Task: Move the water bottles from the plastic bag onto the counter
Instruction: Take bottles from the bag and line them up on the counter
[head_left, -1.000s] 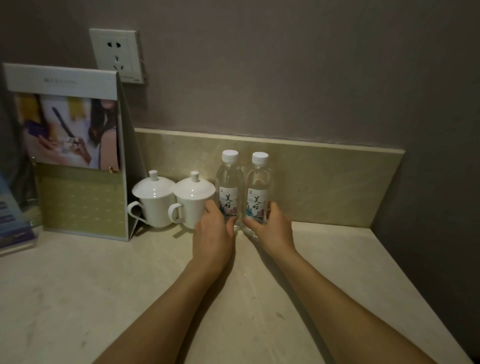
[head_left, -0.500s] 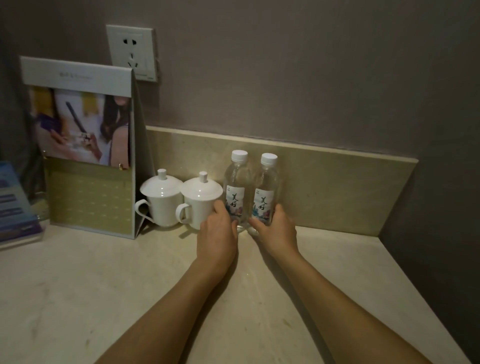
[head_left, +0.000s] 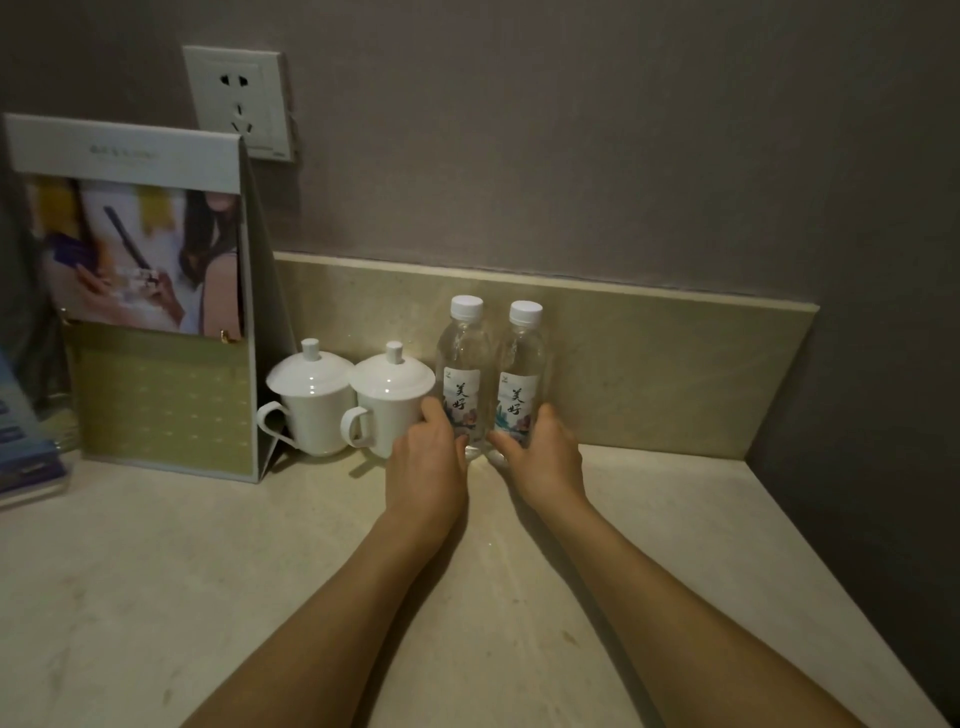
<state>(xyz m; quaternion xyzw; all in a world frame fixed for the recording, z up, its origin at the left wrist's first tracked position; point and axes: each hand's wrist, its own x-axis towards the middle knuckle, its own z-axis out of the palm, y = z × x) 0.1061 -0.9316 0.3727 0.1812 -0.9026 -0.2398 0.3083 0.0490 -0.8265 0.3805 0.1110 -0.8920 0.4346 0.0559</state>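
On the pale stone counter (head_left: 156, 597), at twelve o'clock from the person, two clear water bottles stand upright side by side against the low stone backsplash (head_left: 649, 374), their sides touching or nearly so. Each has a white cap and a printed label. The left bottle (head_left: 464, 364) has the left hand (head_left: 427, 460) at its base, fingers curled round its lower left side and thumb toward the gap between the bottles. The right bottle (head_left: 522, 369) has the right hand (head_left: 545, 457) at its base in a mirrored grip, fingers wrapped round its lower right side. Both forearms reach in from six o'clock, bare, and converge toward the bottles with wrists low over the counter. At ten o'clock from the bottles stand two white lidded cups (head_left: 353, 400) with handles, side by side, the nearer one just beside the left hand. Farther toward nine o'clock one folded display card (head_left: 156, 312) stands upright, with one stack of blue leaflets (head_left: 21, 452) at the left edge. One white wall socket (head_left: 240, 101) sits on the wall at eleven o'clock.
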